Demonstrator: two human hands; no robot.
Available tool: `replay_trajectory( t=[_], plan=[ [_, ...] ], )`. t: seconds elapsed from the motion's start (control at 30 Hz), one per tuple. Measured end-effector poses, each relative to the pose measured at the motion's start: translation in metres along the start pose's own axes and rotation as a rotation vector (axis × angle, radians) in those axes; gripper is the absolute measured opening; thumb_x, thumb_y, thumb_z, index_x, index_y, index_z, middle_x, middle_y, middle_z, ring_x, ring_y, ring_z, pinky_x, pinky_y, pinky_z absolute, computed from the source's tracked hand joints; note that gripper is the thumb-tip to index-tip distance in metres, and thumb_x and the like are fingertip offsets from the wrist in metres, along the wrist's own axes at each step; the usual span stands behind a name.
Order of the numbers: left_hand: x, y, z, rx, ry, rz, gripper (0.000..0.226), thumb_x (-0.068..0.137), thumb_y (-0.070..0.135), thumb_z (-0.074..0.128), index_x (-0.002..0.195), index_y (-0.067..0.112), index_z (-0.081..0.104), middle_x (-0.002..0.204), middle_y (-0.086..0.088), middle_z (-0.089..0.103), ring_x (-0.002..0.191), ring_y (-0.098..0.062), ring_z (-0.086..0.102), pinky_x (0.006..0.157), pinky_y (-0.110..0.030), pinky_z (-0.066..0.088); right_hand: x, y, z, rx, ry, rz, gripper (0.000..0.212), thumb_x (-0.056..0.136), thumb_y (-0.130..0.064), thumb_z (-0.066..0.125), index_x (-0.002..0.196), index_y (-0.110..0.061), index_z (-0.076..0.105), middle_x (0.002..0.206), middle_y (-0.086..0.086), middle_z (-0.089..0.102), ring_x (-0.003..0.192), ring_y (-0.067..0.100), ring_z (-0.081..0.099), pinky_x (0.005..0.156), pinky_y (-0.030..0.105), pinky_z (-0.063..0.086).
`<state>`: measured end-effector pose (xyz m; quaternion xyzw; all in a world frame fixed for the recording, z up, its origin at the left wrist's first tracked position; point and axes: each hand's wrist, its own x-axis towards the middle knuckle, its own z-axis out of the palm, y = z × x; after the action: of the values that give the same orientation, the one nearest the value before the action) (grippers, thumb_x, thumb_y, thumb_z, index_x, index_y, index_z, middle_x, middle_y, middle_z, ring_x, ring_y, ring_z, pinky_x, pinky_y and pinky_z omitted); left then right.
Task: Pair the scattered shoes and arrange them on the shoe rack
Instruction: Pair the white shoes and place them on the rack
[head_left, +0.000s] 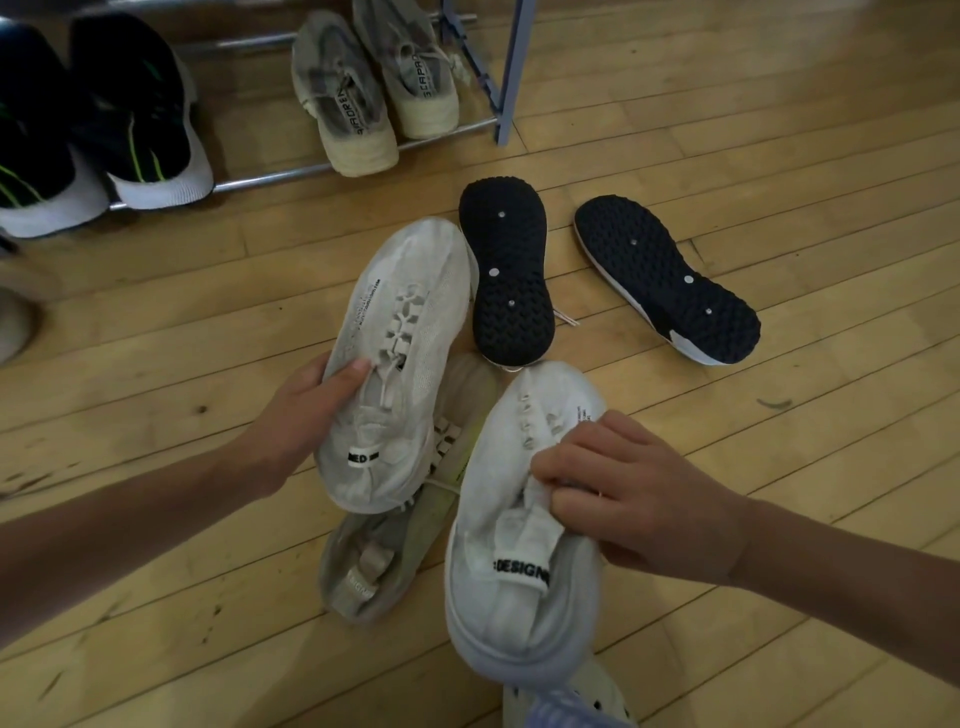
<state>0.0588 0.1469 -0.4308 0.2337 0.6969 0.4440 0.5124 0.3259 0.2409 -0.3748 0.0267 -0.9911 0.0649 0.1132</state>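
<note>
Floor: wooden floor (779, 493), shoe rack (511, 73) up top.
Left hand (306, 410): wrapped round one white sneaker (400, 353).
Right hand (639, 493): pinching other white sneaker (519, 597).

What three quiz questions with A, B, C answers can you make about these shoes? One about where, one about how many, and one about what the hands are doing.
1. Where is the beige pair?
A. on the shoe rack
B. in a box
C. on a chair

2. How many shoes lie sole-up on the floor?
A. one
B. two
C. four

3. What are the hands doing?
A. each holds a white shoe
B. lying flat on the floor
C. tying laces

Answers:
1 A: it sits on the rack's bars.
2 B: one black sole and another black sole face up.
3 A: the left hand grips one white shoe, and the right hand grips the other white shoe.
</note>
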Motion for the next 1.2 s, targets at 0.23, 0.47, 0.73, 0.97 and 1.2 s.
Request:
replay_trajectory(
  t=[0.23,0.47,0.73,0.97,1.2],
  plan=[
    [-0.003,0.000,0.004,0.021,-0.070,0.035,0.018,0.095,0.034,0.048,0.103,0.029,0.063,0.088,0.015,0.075,0.081,-0.004,0.071,0.067,-0.019,0.053,0.002,0.009,-0.005,0.020,-0.163,-0.021,0.032,0.074,-0.006,0.062,0.095,-0.018,0.041,0.097,0.003,0.064,0.080,0.020,0.051,0.068,0.032,0.039],
    [-0.003,-0.003,0.004,0.023,-0.078,0.039,0.019,0.095,0.033,0.047,0.105,0.027,0.063,0.089,0.011,0.075,0.080,-0.003,0.071,0.064,-0.016,0.053,0.002,0.023,-0.010,0.011,-0.385,-0.015,0.043,0.058,-0.011,0.062,0.093,-0.022,0.041,0.091,-0.004,0.054,0.078,0.012,0.037,0.068,0.026,0.022],
    [-0.002,-0.003,0.003,0.019,-0.094,0.051,0.018,0.095,0.034,0.047,0.102,0.029,0.063,0.088,0.015,0.075,0.080,-0.004,0.071,0.061,-0.014,0.054,-0.007,0.049,-0.015,-0.139,-0.409,0.161,0.043,0.051,-0.011,0.066,0.090,-0.024,0.052,0.082,-0.007,0.052,0.074,0.013,0.042,0.068,0.027,0.016],
    [0.001,-0.008,0.007,0.021,-0.070,0.026,0.019,0.094,0.035,0.048,0.105,0.028,0.063,0.095,0.008,0.074,0.085,-0.008,0.071,0.072,-0.024,0.052,0.009,0.054,-0.007,-0.251,-0.083,0.043,0.032,0.068,-0.001,0.059,0.092,-0.017,0.043,0.084,0.001,0.056,0.075,0.019,0.041,0.070,0.034,0.028],
    [-0.001,-0.022,0.008,-0.012,-0.024,-0.011,0.015,0.095,0.034,0.048,0.103,0.031,0.061,0.084,0.020,0.074,0.079,0.000,0.070,0.059,-0.011,0.053,0.033,0.062,0.037,-0.282,0.045,-0.073,0.018,0.085,-0.009,0.059,0.095,-0.017,0.046,0.095,0.001,0.066,0.077,0.020,0.061,0.072,0.033,0.045]
  ],
)
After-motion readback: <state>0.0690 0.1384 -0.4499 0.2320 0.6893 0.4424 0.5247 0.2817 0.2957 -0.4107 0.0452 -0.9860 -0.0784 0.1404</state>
